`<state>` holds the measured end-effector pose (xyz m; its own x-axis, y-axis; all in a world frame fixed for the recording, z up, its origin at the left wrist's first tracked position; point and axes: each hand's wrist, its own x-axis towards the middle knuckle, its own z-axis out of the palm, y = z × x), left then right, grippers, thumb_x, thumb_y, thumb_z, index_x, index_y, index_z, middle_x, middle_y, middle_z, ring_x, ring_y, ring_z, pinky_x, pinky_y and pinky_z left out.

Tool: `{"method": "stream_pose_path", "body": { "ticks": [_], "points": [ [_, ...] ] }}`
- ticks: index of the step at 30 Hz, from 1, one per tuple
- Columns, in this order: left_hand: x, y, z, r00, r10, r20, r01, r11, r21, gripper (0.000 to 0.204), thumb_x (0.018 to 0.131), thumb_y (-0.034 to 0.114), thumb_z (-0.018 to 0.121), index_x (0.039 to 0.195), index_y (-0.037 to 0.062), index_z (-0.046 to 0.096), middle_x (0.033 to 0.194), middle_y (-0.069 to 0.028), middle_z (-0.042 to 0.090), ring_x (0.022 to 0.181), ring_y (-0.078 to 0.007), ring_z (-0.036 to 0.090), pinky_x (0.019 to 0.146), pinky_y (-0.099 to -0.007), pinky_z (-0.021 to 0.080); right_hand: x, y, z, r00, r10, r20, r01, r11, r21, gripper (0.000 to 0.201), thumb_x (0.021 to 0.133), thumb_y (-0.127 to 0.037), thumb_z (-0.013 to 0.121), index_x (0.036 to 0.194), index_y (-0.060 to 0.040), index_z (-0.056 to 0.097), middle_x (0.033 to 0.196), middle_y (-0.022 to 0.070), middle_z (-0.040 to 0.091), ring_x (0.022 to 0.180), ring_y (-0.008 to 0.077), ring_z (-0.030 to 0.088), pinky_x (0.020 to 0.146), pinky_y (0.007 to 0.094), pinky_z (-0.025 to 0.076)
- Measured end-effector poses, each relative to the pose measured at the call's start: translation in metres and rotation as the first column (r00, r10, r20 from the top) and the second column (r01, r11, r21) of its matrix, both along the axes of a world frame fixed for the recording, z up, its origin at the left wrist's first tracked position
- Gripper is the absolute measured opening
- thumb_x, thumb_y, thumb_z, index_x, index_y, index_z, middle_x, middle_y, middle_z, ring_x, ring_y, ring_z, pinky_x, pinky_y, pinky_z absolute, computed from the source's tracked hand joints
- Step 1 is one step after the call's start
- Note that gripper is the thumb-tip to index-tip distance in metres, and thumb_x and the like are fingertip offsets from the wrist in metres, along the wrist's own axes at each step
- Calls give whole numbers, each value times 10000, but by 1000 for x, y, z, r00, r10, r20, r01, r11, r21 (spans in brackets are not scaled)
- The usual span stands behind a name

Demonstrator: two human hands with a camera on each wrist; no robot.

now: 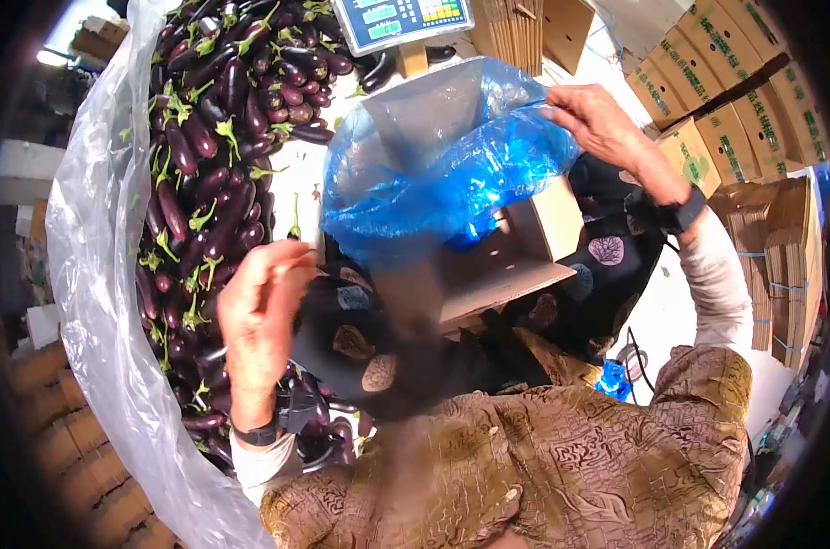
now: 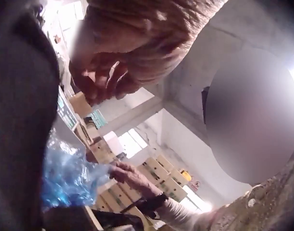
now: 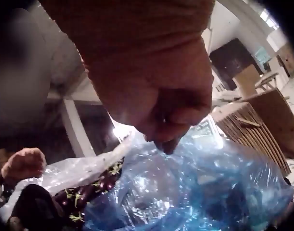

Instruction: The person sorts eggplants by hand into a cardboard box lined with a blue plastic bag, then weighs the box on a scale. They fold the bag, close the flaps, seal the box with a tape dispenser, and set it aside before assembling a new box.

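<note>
A blue plastic bag [image 1: 452, 174] spreads over an open cardboard box [image 1: 488, 265] at the person's lap. The right hand [image 1: 603, 128] pinches the bag's edge at its upper right; in the right wrist view that hand [image 3: 161, 106] has its fingertips together on the blue film [image 3: 195, 183]. The left hand [image 1: 264, 306] is raised left of the box, apart from the bag, its fingers bent and holding nothing visible. In the left wrist view the left hand [image 2: 123, 53] shows curved fingers, with the bag [image 2: 70, 173] below.
A heap of eggplants [image 1: 214, 183] lies at the left beside a clear plastic sheet [image 1: 104, 238]. A scale display [image 1: 401, 18] stands at the top. Flattened cardboard [image 1: 511, 37] is behind the bag, and stacked cartons [image 1: 708, 73] are at the right.
</note>
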<state>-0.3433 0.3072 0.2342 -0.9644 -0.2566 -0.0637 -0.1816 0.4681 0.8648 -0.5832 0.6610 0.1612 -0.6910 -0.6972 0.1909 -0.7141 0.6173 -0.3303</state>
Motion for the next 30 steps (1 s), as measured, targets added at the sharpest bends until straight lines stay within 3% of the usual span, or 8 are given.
{"method": "stream_pose_path", "body": {
  "ticks": [2,5,10,12,15,20,23,30],
  "points": [
    [-2,15,-14,984,-163,-69,159,986,-56,381,809,-82,655,1175,19,621,1050,-102,658,961,-180,642,756,-279,524,32,-4,40,948,-56,313,83,994,-72,284,947,-243,587,818,6,535,668,162,498,628,300,516,612,418,421],
    [-15,54,-24,935,-307,-178,278,946,-169,650,751,23,753,1349,47,499,1269,-170,556,1090,-257,593,813,-325,528,80,-11,84,928,-14,373,46,996,-77,390,959,-294,598,744,2,463,626,125,342,585,209,328,547,361,343],
    [-29,97,-67,823,-435,-364,239,848,-473,846,712,96,806,1439,50,375,1271,-210,525,1137,-316,545,844,-366,512,139,-1,114,886,200,419,-151,978,-146,294,947,-293,616,839,-20,612,689,98,577,625,279,587,566,360,440],
    [-30,99,-87,797,-392,-459,89,828,-553,877,704,72,797,1449,17,338,1110,-203,556,1002,-326,577,789,-384,507,158,10,116,856,246,455,-169,965,-202,192,928,-225,640,957,-37,667,752,123,637,652,316,631,567,394,469],
    [-15,96,-101,846,-207,-491,-23,907,-421,732,706,87,800,1336,14,435,1073,-191,549,921,-378,586,709,-421,527,182,28,100,877,296,378,-239,952,-190,210,858,-193,706,1015,-54,718,648,118,612,520,283,595,471,356,420],
    [10,89,-98,851,-202,-485,-29,904,-427,613,722,60,783,1247,16,469,917,-130,574,797,-301,591,626,-389,511,205,31,100,840,326,433,-377,926,33,492,665,-44,624,1150,-106,675,576,83,461,513,277,537,456,394,403],
    [21,89,-94,844,-23,-536,-119,966,-228,582,728,28,756,1234,14,469,944,-115,559,797,-259,577,626,-366,504,210,29,91,811,316,491,-388,921,47,511,662,-60,607,1167,-106,663,598,88,480,544,283,550,463,395,400],
    [30,81,-99,865,-216,-453,-130,775,-619,485,708,-18,713,1172,44,587,994,-117,551,900,-297,553,766,-383,483,216,50,83,789,233,569,-342,935,91,511,633,-97,612,1141,-107,671,629,85,525,593,300,562,514,411,384]
  ]
}}
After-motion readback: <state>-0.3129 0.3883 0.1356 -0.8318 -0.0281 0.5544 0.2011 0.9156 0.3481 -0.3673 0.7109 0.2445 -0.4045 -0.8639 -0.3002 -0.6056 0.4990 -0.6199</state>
